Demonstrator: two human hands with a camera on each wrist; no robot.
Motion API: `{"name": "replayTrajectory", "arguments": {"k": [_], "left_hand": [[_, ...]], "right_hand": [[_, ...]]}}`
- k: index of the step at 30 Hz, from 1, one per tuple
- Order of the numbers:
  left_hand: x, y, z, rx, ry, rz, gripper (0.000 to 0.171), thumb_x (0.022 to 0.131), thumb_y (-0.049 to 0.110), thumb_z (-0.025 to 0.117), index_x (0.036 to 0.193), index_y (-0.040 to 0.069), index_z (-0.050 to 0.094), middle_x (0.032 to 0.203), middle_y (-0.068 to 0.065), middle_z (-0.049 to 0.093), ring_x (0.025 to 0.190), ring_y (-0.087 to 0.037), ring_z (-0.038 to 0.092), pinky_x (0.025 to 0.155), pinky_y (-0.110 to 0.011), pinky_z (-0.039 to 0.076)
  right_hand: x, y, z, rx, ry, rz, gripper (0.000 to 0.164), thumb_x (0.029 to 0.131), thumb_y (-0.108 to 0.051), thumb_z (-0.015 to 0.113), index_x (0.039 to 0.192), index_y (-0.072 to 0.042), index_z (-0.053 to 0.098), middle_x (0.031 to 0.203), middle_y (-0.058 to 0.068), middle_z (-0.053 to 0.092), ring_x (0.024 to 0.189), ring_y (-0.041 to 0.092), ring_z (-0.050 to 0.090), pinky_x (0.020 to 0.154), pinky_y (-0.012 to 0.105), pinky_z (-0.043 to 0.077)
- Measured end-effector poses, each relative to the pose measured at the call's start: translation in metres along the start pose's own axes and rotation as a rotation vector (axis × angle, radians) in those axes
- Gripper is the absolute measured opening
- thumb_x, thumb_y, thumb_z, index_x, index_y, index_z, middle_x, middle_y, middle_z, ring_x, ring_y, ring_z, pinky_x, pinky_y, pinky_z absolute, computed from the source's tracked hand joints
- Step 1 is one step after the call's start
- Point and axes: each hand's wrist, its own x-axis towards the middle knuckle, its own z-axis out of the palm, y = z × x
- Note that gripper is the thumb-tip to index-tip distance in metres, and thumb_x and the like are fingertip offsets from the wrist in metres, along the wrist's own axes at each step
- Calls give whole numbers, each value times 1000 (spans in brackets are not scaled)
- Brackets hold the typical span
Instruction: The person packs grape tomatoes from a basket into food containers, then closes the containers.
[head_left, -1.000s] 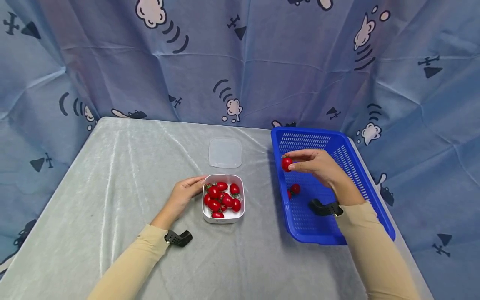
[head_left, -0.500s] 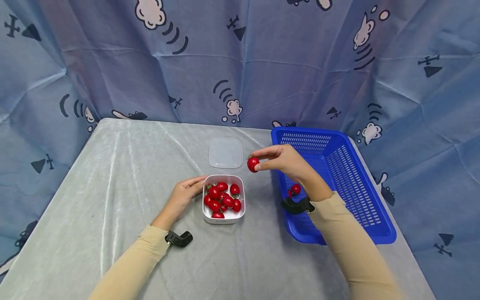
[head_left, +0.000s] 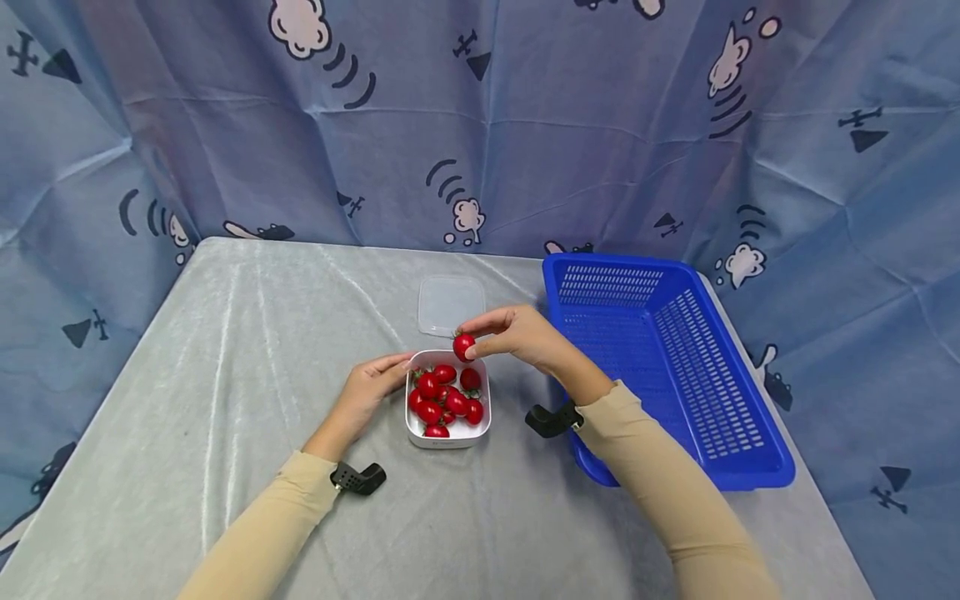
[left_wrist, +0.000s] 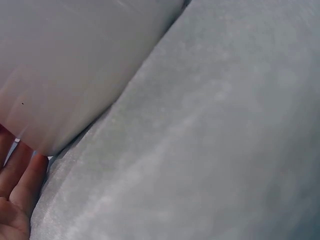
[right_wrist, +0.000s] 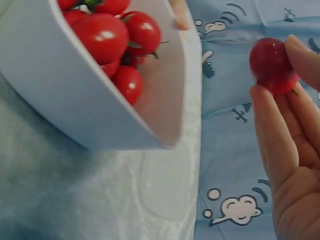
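Note:
Between thumb and fingertips, my right hand (head_left: 525, 340) pinches a red cherry tomato (head_left: 463, 347) with a green stem, over the back right rim of a white square container (head_left: 442, 443). Several cherry tomatoes (head_left: 455, 403) lie inside the container. At its left side, my left hand (head_left: 366, 387) rests with fairly straight fingers against the wall near the back left corner. The left wrist view has those fingers (left_wrist: 31, 182) touching the container's lower side. In the right wrist view the pinched tomato (right_wrist: 271, 62) is apart from the container wall (right_wrist: 95, 110).
Behind the container a translucent lid (head_left: 452, 305) lies flat on the grey cloth-covered table (head_left: 247, 367). A blue perforated basket (head_left: 705, 375) stands at the right, partly covered by the right forearm. A patterned blue curtain (head_left: 420, 125) hangs behind the table.
My right hand has carried the tomato left from over the blue basket to the container's back right rim. The left hand has stayed against the container.

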Motion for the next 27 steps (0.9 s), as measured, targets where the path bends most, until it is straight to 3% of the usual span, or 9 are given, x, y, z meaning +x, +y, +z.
{"name": "replayTrajectory", "arguments": {"k": [11,18,23,27], "left_hand": [[-2,0,2,-16,-2,6,40,99,14,61,132,-9,58,134,-19,62,99,2,66,92,-18,55],[-1,-1,0,-8,1,1,41,99,15,61,132,-8,58,135,-19,61,100,4,65,93,-17,54],[0,-1,0,0,4,-4,40,99,16,61,132,-7,59,132,-14,64,100,4,65,93,-17,54],[0,-1,0,-3,8,-5,40,99,15,61,132,-8,59,132,-15,65,99,4,65,93,-17,54]], "right_hand": [[6,11,12,-205,-18,15,36,76,-12,85,111,-7,77,110,8,76,115,21,66,98,35,55],[11,17,18,-253,-72,27,34,77,-10,85,109,-4,77,104,10,77,94,16,71,80,25,59],[14,19,22,-246,-108,62,33,76,-5,84,108,-2,77,100,12,77,80,9,71,79,27,61],[15,20,24,-277,-108,74,32,75,-5,85,106,-3,77,98,11,78,81,8,69,79,25,61]]}}
